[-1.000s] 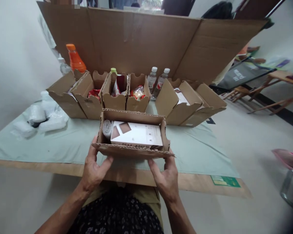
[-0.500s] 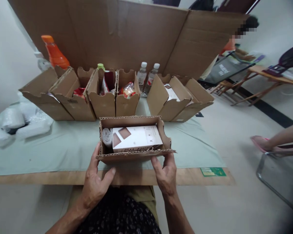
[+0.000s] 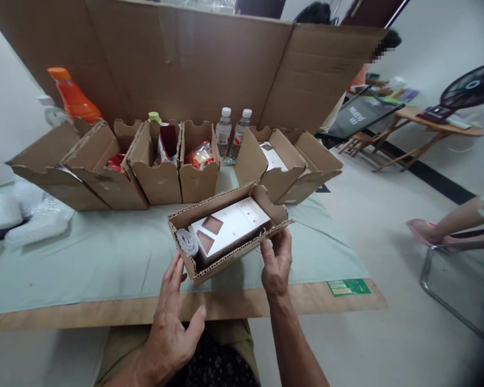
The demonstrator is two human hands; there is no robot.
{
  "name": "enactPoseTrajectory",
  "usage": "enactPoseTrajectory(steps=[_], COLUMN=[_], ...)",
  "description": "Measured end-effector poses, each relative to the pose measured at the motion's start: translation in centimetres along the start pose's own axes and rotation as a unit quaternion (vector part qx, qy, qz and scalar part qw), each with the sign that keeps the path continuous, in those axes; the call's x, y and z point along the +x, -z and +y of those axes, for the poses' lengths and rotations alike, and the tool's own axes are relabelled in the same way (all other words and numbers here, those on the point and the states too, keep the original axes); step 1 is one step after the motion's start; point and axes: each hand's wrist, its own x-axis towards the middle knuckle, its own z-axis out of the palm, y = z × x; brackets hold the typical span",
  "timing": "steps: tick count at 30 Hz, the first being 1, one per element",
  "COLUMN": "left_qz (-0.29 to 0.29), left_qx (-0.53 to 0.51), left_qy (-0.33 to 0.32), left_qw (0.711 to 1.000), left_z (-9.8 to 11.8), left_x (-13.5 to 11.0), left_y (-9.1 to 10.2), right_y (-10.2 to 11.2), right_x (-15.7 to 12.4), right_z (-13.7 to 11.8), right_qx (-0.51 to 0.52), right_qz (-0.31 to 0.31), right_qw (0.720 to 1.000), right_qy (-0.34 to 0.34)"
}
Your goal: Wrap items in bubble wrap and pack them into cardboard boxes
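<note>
An open-topped cardboard box (image 3: 226,263) stands on the green cloth in front of me, turned at an angle. Inside it lie a white carton (image 3: 236,220) with brown squares and, at its left end, a roll of bubble wrap (image 3: 186,242). My right hand (image 3: 277,263) grips the box at its near right corner, the thumb on the near wall. Fingers spread, my left hand (image 3: 173,322) is at the near left corner; its fingertips are beside or lightly touching the box.
Several cardboard bins (image 3: 159,180) with packets stand in a row behind. Two clear bottles (image 3: 223,134) and an orange bottle (image 3: 75,97) stand near a tall cardboard panel (image 3: 218,70). Bubble-wrapped items (image 3: 36,220) lie at left. A fan (image 3: 468,88) and a person's leg (image 3: 455,220) are at right.
The box has turned counterclockwise, its right end swinging away from me and its left end nearer. My left hand has loosened and opened. The whole view has shifted slightly.
</note>
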Motion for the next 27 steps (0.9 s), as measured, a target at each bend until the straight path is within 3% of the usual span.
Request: enactPoseTrajectory(steps=[5,13,21,27], left_qz=[-0.029,-0.066,-0.108,-0.142], left_qx=[0.005,-0.020,-0.021,-0.022], left_qy=[-0.006,-0.013,-0.034,-0.039], left_qw=[1.000,0.998,0.993,0.989], left_z=[0.1,1.3,1.8,1.9], left_x=[-0.3,1.9,2.0,2.1], left_y=[-0.7,-2.0,-3.6,-4.3], right_y=[-0.2,-2.2,-2.6,-2.9], right_x=[1.1,5.9,8.3,9.0], right_z=[0.6,2.2,4.1,3.8], right_qx=[0.019,0.068,-0.004,-0.012], right_qz=[0.010,0.021,-0.019,-0.055], right_qw=[1.000,0.997,1.000,0.997], right_qy=[0.003,0.024,0.012,0.058])
